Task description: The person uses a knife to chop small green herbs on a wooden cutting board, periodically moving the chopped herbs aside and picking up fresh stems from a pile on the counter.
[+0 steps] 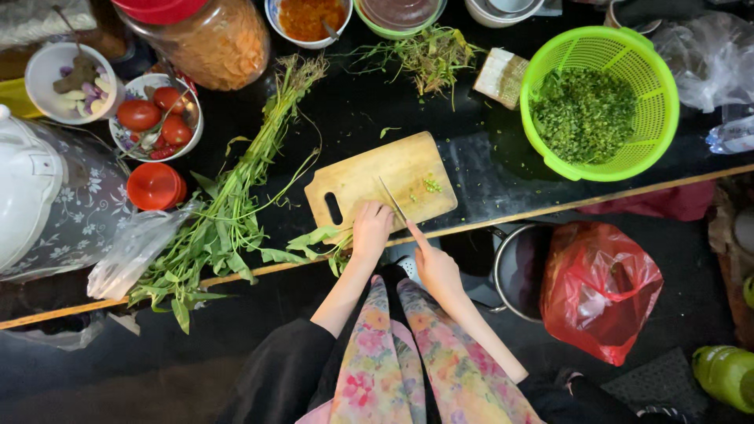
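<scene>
My left hand [371, 229] presses leafy green stems [318, 239] onto the near edge of the pale wooden cutting board [369, 177], fingers curled together over them. My right hand [434, 265] grips a thin steel knife [391, 199], fingers wrapped round a handle I can't make out. A small heap of chopped greens [432, 185] lies on the board. A long leafy bunch [228, 212] sprawls across the glossy black table [487, 169]; the perforated green plastic basket [656, 118] holds more chopped greens.
</scene>
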